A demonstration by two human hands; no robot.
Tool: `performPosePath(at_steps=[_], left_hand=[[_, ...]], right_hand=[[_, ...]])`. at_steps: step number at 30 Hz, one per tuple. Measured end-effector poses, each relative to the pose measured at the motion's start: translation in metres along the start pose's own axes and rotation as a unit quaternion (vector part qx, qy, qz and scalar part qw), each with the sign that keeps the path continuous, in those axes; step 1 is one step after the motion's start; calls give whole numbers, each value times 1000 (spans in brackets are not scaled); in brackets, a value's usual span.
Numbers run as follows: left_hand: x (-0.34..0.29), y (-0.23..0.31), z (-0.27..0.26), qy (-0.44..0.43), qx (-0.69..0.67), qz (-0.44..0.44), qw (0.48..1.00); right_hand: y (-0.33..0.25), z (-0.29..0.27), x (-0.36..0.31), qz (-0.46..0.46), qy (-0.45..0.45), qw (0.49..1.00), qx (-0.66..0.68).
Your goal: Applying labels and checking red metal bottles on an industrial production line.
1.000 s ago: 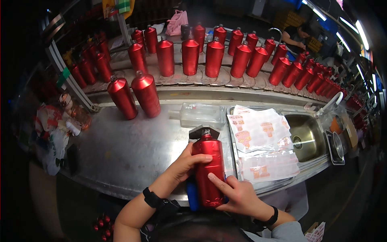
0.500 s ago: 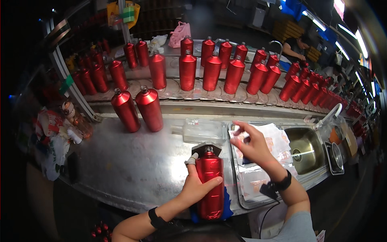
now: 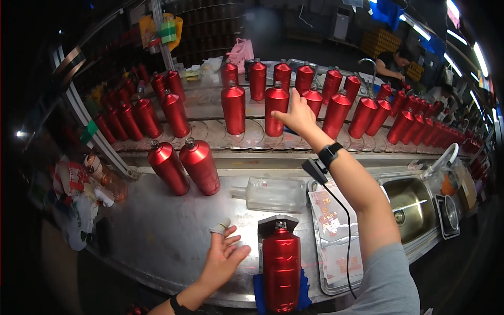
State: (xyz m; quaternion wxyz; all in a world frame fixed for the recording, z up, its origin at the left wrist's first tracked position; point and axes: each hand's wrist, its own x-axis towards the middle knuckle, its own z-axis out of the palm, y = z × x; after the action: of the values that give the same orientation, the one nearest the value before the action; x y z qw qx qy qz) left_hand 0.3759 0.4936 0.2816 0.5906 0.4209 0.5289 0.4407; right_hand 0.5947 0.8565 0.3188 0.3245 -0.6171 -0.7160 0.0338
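Observation:
My left hand [image 3: 223,258] hovers over the metal counter with its fingers spread and a pale wrap on one finger. Beside it, a glossy red bottle [image 3: 282,265] lies neck away on a blue cloth [image 3: 305,287], its neck at a dark angular holder [image 3: 268,223]. Stretched across to the bottle line, my right hand [image 3: 299,116] has thumb and index finger apart. Its thumb overlaps a red bottle [image 3: 275,100]; whether they touch, I cannot tell. Something dark blue shows below that hand; I cannot make out whether it is held.
Two red bottles [image 3: 200,167] stand on the counter's left. A clear bottle [image 3: 278,194] lies behind the holder. To the right are a metal tray [image 3: 321,273] with printed sheets [image 3: 336,226] and a sink [image 3: 407,202]. More red bottles line the conveyor [image 3: 247,131]; a person [image 3: 391,63] sits beyond.
My left hand has let go of the red bottle on the cloth and moved left. My right hand has gone from above the sheets to the conveyor. The conveyor bottles have shifted right.

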Motion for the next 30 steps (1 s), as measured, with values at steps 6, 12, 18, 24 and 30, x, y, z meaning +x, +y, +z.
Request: performPosePath(at_steps=[6, 12, 18, 24, 30], left_hand=[[25, 17, -30, 63, -17, 27, 998], [42, 9, -38, 77, -41, 14, 996], [55, 3, -36, 66, -26, 11, 997], [59, 8, -49, 55, -10, 19, 998], [83, 40, -36, 45, 126, 157, 978]], right_hand=[[-11, 21, 64, 122, -34, 992, -19], [15, 39, 83, 219, -32, 975, 11], [58, 23, 60, 182, -3, 983, -34], [56, -9, 21, 92, -17, 995, -42], [-53, -63, -50, -136, -163, 972, 100]])
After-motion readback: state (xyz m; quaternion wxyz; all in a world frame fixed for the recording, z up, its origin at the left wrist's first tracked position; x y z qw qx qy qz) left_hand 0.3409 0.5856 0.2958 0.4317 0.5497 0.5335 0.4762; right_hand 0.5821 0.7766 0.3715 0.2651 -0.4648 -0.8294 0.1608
